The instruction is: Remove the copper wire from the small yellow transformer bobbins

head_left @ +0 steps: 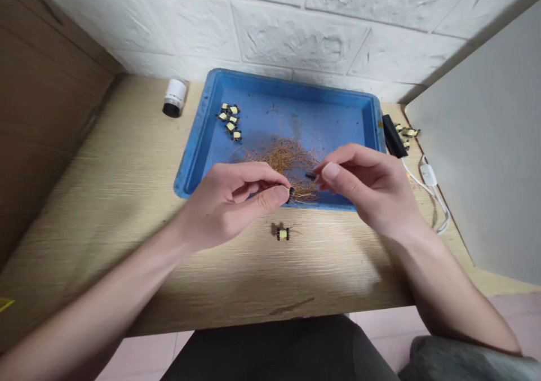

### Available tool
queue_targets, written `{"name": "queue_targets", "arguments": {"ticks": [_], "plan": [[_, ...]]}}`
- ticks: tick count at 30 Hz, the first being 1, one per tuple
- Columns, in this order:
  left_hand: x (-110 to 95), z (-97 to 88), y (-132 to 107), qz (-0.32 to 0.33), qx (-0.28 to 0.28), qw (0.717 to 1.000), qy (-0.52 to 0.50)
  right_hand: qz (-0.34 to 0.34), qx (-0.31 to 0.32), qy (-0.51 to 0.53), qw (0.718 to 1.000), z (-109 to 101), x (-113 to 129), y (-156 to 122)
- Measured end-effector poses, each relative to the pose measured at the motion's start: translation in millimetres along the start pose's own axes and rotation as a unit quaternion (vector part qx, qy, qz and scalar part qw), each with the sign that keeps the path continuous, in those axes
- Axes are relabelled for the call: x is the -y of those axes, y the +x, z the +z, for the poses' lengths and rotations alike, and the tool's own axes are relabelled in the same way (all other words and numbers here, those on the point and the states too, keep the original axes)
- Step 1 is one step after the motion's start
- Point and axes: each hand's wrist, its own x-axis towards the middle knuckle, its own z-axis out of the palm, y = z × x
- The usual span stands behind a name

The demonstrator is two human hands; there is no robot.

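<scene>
My left hand [249, 198] is closed, pinching a small coil bobbin [291, 193] between thumb and fingertips over the tray's near edge; fingers hide most of it, and thin wire ends stick out to its right. To the right, my right hand [359, 184] is closed on a small dark tool, whose blunt tip [311, 175] shows left of the fingers; its kind I cannot make out. Below my hands, a yellow-wrapped coil [283, 234] with black ends lies on the table. Behind them, a heap of copper-coloured wire scraps [283, 155] lies in the blue tray [338, 91].
Several yellow-wrapped coils [230, 120] sit in the tray's left part. A white bottle with a black cap [174, 97] lies at the back left. At right are a black block [394, 136], more coils [409, 132] and a white cable with a switch [428, 175]. Walls enclose the table.
</scene>
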Motion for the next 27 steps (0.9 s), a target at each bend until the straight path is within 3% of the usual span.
{"name": "queue_targets", "arguments": {"ticks": [4,10,22,27], "plan": [[2.9,-2.3,0.2,0.004,0.030,0.999,0.009,-0.025,0.046,-0.033,0.998,1.6,-3.2,-2.7],[6.7,-3.6,-2.0,0.012,0.031,0.999,0.005,0.013,0.123,-0.044,0.991,-2.1,-2.9,-3.9],[8.3,-5.0,-2.8,0.035,0.058,0.998,-0.007,0.052,0.134,-0.032,0.989,-12.9,-2.4,-4.1],[4.0,-4.3,-0.4,0.043,0.086,0.995,-0.002,0.000,0.121,-0.060,0.991,-6.8,-1.4,-4.7]]}}
